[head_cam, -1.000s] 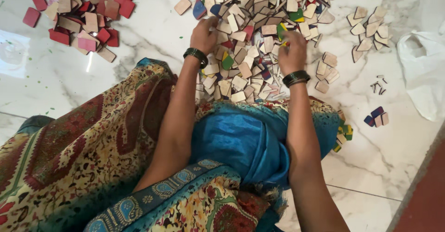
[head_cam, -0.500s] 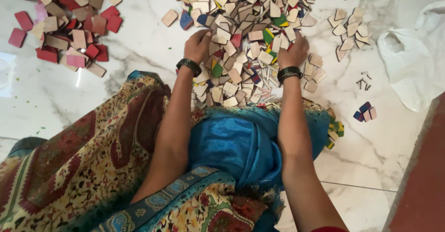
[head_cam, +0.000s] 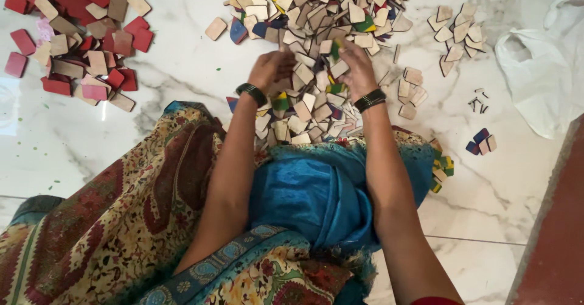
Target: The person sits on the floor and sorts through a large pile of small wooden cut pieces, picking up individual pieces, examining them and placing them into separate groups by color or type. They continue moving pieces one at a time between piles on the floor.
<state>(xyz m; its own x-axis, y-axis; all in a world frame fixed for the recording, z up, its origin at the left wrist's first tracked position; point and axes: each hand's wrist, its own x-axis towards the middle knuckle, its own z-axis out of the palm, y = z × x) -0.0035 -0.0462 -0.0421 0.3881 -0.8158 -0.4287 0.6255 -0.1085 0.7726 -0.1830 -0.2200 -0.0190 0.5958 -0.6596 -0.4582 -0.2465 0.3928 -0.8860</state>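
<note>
Digging into the tile heap (head_cam: pixel 316 49), both hands (head_cam: pixel 271 67) (head_cam: pixel 356 64) curled loosely, grip unclear; white bag (head_cam: pixel 535 67) nearby

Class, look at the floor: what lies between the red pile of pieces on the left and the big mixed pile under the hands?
In the head view, mostly bare white marble floor; one tan piece lies near the mixed pile, away from the red pile.

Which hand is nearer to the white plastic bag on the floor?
Right. The right hand rests on the big pile of wooden pieces, on the side toward the white plastic bag; the left hand lies farther across the pile.
</note>
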